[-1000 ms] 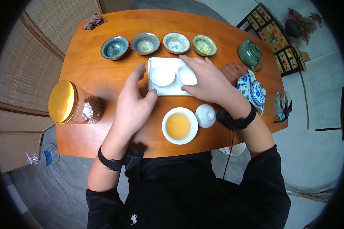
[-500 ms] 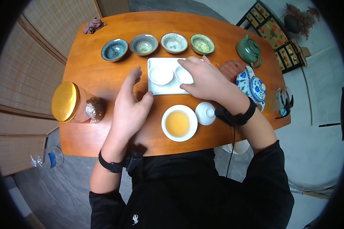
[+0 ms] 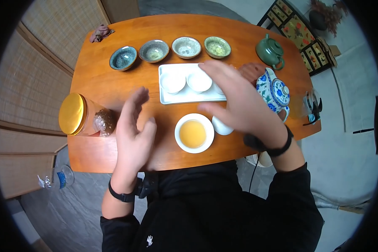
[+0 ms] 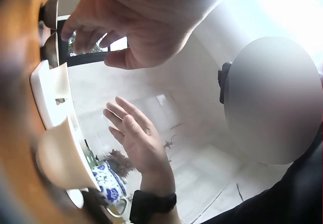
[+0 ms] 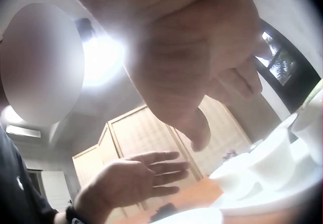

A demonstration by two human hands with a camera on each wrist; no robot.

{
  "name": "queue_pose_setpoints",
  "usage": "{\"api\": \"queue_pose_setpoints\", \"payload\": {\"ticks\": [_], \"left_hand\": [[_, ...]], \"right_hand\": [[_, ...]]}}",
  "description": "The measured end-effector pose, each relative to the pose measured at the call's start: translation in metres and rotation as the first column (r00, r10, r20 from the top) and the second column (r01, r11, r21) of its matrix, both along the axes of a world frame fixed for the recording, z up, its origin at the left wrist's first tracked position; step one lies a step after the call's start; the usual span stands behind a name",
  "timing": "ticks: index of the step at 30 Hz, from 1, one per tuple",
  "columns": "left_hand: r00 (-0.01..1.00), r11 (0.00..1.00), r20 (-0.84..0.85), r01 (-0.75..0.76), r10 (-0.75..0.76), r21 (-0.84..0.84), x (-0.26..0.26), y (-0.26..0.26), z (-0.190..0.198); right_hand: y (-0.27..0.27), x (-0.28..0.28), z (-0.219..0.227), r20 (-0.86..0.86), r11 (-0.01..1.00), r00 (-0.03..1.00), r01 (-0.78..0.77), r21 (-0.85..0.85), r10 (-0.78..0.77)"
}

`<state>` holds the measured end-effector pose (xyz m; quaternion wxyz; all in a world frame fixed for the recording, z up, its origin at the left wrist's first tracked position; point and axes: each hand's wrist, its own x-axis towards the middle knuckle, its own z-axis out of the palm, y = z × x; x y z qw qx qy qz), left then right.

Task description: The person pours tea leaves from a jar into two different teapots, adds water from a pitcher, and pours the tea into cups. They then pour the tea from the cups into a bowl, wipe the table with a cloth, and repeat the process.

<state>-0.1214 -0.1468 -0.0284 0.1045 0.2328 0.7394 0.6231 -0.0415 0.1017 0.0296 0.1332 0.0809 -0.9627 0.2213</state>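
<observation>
My left hand [image 3: 134, 136] hovers over the table's near left part, with its fingers loosely extended and nothing in its grasp. Across from it my right hand [image 3: 243, 103], slightly blurred, is raised palm inward over the right end of a white tray [image 3: 189, 99]. Its thumb and fingers are apart and hold nothing. Small white cups stand on the tray, one at the left [image 3: 172, 82] and one beside it [image 3: 199, 83]; another is partly hidden by the right hand. Between the hands sits a white bowl [image 3: 176, 138] of amber tea, with a white lid [image 3: 221, 126] partly covered at its right.
A row of glazed bowls [image 3: 154, 51] runs behind the tray. To the right stand a green teapot [image 3: 269, 51], a blue-and-white teapot [image 3: 277, 93] and a glass pitcher [image 3: 312, 107]. A gold-lidded jar [image 3: 72, 114] is at the left; a crumpled cloth [image 3: 100, 32] lies at the far corner.
Both hands have drawn away from the tray, the left one leftward and toward the body, the right one rightward and toward the body. The two cups now show more fully.
</observation>
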Motion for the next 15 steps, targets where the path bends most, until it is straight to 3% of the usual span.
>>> {"api": "queue_pose_setpoints", "payload": {"ticks": [1,4,6,12,15], "left_hand": [[0.997,0.998,0.06,0.056,-0.056,0.008,0.006,-0.004,0.001],[0.933,0.981,0.302,0.187,-0.195,0.058,0.027,-0.01,-0.004],[0.894,0.973,0.383,0.211,-0.232,0.096,0.037,-0.009,-0.012],[0.866,0.953,0.403,0.235,-0.295,0.193,0.05,-0.002,-0.015],[0.876,0.951,0.38,0.235,-0.296,0.199,0.052,-0.001,-0.017]], "right_hand": [[-0.004,0.012,-0.001,0.065,0.993,0.996,-0.056,-0.108,0.063],[-0.029,0.043,-0.008,0.172,0.972,0.976,-0.096,-0.215,0.134],[-0.043,0.053,-0.026,0.238,0.981,0.965,-0.07,-0.182,0.113],[-0.058,0.058,-0.061,0.239,0.98,0.971,0.035,-0.197,0.013],[-0.06,0.057,-0.068,0.144,0.977,0.99,0.044,-0.21,-0.014]]}}
